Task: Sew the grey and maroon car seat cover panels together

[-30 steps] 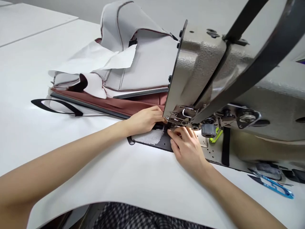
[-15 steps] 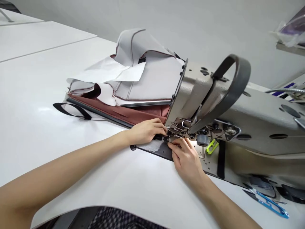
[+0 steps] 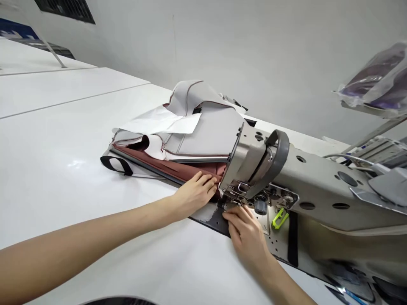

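Observation:
My left hand lies on the red-brown fabric edge of a large grey and red-brown sewn piece, its fingers spread a little, just left of the sewing machine's needle area. My right hand is by the machine bed in front of the presser foot, thumb and fingers pressed together; whatever they pinch is too small to make out. The sewing machine stands at the right. White sheet material lies over the piece, and a black strap loop sticks out at its left end.
Yellow-green thread snips rest on the machine bed, right of my right hand. Blue scissors show at the bottom right. A plastic-wrapped purple bundle sits on a shelf at the upper right. The white table reaches left.
The view has shifted, so the machine and fabric appear lower. My left hand has moved back from the needle area, its fingers now spread over the fabric. My right hand stays by the presser foot.

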The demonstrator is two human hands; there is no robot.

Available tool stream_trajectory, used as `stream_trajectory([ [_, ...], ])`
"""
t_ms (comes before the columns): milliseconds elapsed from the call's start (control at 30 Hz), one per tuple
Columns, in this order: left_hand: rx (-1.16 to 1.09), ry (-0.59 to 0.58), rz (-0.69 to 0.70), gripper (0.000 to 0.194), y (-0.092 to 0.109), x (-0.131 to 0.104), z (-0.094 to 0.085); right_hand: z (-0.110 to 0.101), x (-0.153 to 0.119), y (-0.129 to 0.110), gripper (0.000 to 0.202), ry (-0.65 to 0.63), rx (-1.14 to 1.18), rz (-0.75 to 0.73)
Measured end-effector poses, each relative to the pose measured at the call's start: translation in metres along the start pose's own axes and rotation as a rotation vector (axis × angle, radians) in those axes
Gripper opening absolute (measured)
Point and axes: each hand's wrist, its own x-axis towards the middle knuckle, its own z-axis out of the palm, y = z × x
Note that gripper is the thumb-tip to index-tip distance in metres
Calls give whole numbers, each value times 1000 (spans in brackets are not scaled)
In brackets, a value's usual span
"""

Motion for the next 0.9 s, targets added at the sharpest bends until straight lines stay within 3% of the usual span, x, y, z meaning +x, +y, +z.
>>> stream_trajectory([
  [133, -53, 202, -10, 21, -11, 5, 19, 4, 2, -16, 34, -83, 29, -85],
  [233, -66, 287, -137, 20, -54, 3, 9, 7, 1, -29, 31, -150, 27, -178],
  [333, 10, 375, -434, 26, -108, -21, -40, 10, -4, -39, 29, -170, 54, -237],
  [433, 166, 343, -815, 42, -138, -56, -116, 12, -3, -53, 30, -216, 133, -288],
  [533, 322, 300, -867, 45, -128, -70, -189, 8, 20, -75, 41, -232, 145, -322],
  [600, 409, 293, -810, 42, -113, -61, -226, 3, 48, -91, 51, -116, 99, -307],
  [733, 498, 253, -739, 35, -100, -31, -273, 1, 106, -106, 59, 223, 102, -131],
  [800, 524, 224, -759, 33, -105, -28, -286, 13, 120, -102, 59, 207, 181, -16],
  [900, 528, 166, -853, 33, -113, -44, -291, 42, 119, -89, 55, 61, 390, 123],
])
